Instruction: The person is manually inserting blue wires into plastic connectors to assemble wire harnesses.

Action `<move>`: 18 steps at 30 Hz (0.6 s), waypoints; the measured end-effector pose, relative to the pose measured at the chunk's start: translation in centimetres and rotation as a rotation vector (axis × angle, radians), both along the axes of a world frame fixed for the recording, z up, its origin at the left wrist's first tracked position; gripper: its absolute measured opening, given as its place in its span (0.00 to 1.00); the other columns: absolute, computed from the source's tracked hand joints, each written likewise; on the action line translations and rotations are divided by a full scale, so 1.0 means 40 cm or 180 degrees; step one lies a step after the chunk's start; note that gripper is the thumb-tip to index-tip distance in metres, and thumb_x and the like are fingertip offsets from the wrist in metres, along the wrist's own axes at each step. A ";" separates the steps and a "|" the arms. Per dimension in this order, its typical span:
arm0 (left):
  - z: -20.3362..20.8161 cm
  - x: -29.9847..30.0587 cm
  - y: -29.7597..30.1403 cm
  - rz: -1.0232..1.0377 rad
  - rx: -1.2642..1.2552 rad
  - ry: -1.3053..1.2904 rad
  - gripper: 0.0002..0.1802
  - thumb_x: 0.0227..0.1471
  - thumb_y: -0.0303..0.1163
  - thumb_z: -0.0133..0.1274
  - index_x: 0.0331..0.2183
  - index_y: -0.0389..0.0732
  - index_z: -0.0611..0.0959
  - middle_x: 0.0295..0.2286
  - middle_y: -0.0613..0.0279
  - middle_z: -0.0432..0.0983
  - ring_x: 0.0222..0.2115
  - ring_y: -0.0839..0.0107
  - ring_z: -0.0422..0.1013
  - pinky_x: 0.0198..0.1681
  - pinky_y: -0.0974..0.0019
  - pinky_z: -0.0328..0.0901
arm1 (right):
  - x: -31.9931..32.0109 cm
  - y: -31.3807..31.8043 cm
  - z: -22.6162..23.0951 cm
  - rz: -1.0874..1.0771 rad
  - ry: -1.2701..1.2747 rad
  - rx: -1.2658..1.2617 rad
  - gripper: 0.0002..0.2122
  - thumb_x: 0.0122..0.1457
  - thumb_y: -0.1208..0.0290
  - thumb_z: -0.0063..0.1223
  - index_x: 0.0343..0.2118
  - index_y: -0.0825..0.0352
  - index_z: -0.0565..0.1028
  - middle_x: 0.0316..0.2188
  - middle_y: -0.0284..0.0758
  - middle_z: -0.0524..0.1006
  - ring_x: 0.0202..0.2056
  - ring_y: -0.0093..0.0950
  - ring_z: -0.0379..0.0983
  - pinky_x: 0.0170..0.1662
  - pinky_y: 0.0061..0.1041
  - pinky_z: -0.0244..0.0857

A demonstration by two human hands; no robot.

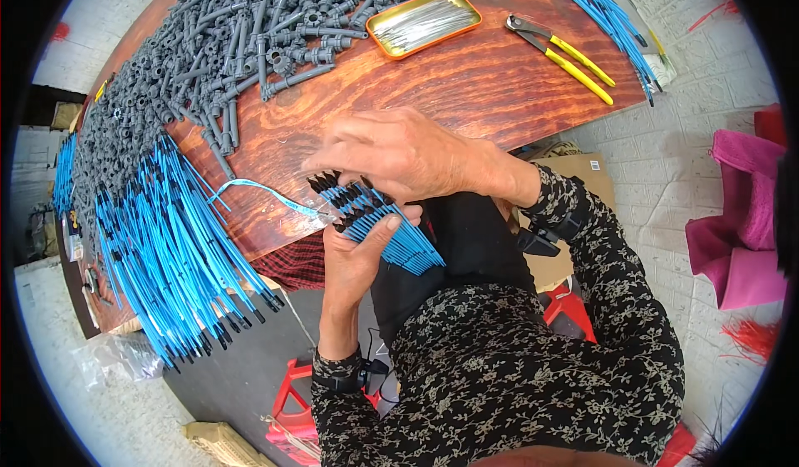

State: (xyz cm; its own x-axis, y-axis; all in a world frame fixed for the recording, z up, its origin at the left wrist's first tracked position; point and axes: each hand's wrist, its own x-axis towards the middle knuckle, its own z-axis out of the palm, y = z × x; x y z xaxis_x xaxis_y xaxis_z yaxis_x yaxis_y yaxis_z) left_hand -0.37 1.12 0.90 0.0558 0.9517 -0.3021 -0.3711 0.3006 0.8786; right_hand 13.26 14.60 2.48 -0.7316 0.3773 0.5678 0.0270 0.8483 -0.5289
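Observation:
My left hand point(351, 260) is wrapped round a bundle of thin blue rods point(404, 246) with black tips, held above my lap at the table's near edge. The thumb lies across the rods just below the tips. Over the tipped end bends my right hand point(408, 152), its fingers curled down and close together. Whatever its fingertips pinch is hidden behind the hand. A light blue printed strip point(266, 188) runs from the table toward the bundle, and a bit of clear plastic shows beside the tips.
Grey plastic fittings point(208, 51) are heaped on the wooden table point(399, 92). Loose blue rods point(175, 250) overhang its left edge; more blue rods point(603, 17) lie far right. Beyond my hands are a tin of thin pins point(424, 22) and yellow-handled pliers point(566, 59).

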 end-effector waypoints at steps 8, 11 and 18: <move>-0.020 -0.009 0.002 -0.0080 0.0099 0.0124 0.15 0.57 0.25 0.57 0.45 0.31 0.76 0.35 0.44 0.82 0.36 0.60 0.80 0.41 0.59 0.77 | 0.077 0.002 -0.021 -0.0334 0.0228 -0.0245 0.15 0.51 0.77 0.59 0.44 0.65 0.76 0.33 0.38 0.76 0.34 0.37 0.75 0.35 0.32 0.69; -0.019 -0.010 0.004 -0.0084 0.0026 0.0113 0.15 0.57 0.25 0.57 0.45 0.31 0.76 0.35 0.46 0.82 0.36 0.61 0.80 0.41 0.59 0.77 | 0.084 0.001 -0.033 -0.0429 0.0454 -0.0363 0.08 0.55 0.76 0.58 0.37 0.68 0.77 0.31 0.38 0.75 0.32 0.38 0.74 0.33 0.31 0.67; -0.011 -0.005 0.002 -0.0038 0.0117 0.0135 0.15 0.56 0.25 0.57 0.45 0.31 0.77 0.35 0.47 0.82 0.36 0.61 0.80 0.41 0.58 0.76 | 0.062 -0.006 -0.030 -0.0419 0.0356 -0.0708 0.07 0.55 0.75 0.59 0.35 0.70 0.76 0.30 0.39 0.75 0.31 0.36 0.75 0.33 0.31 0.68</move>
